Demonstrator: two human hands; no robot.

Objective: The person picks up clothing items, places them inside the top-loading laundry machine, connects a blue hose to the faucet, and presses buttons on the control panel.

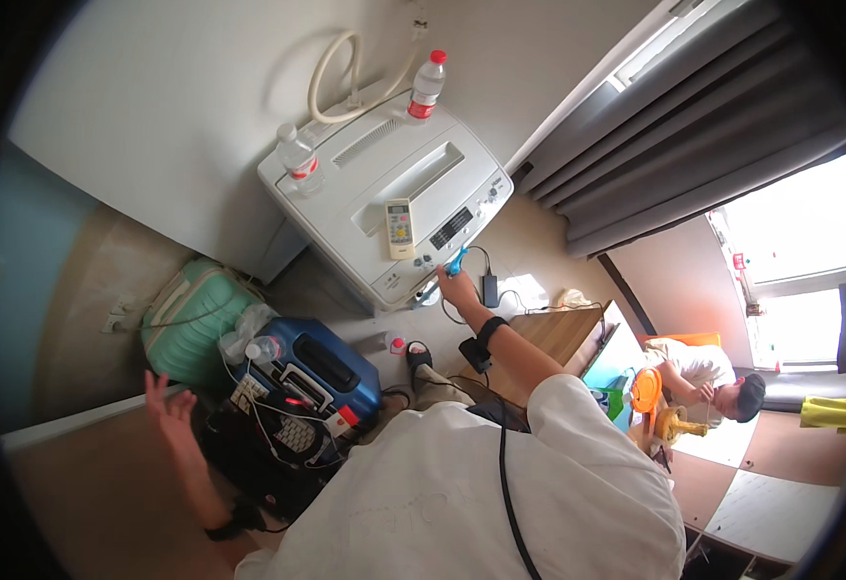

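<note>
My right hand (pixel 457 289) is closed around a slim blue-handled tool (pixel 457 261) at the front edge of a white top-loading washing machine (pixel 346 217); the tool's exact kind is too small to tell. On the machine's lid, just beyond that hand, lies a white remote control (pixel 400 230). My left hand (pixel 170 411) is raised at the far left, fingers spread and holding nothing. Nearest to it are a mint-green suitcase (pixel 186 324) and a dark bag (pixel 249 454) strewn with white cables.
Two plastic bottles, one with a red cap (pixel 427 87) and one clear (pixel 297 153), stand on the washer by a cream hose (pixel 319 82). A blue suitcase (pixel 350 362) stands at left. Right are a wooden-topped cabinet (pixel 549 343) and another person (pixel 699 372).
</note>
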